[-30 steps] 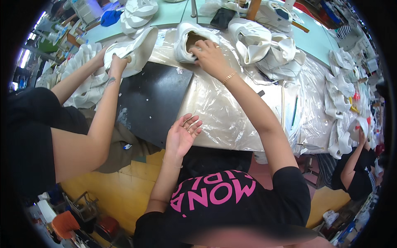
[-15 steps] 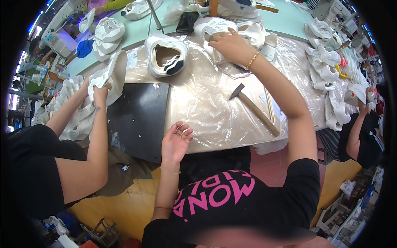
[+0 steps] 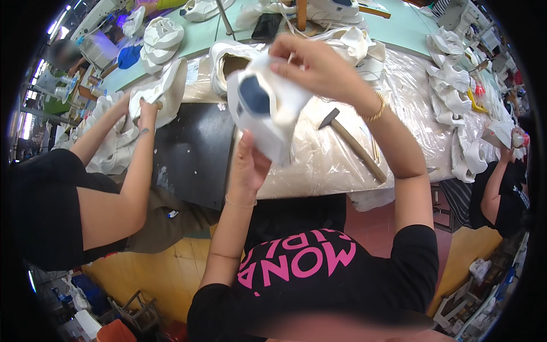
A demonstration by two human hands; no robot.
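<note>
Plastic-covered workbench (image 3: 319, 165) spans centre frame. White shoe upper (image 3: 268, 111) held above it, upper centre. Right hand (image 3: 313, 65) fingers curled, pinching its top edge; left hand (image 3: 248, 165) fingers pressed together under its lower end. Hammer (image 3: 353, 145) lies just right.

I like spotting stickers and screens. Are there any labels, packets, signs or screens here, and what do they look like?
Dark flat device: far on the green table, black rectangle, maybe a phone, screen dark.
Clear plastic sheet: crinkly wrapping spread over the bench under the hammer.
White shoe upper: held by both hands, dark blue inside; no label seen.
</note>
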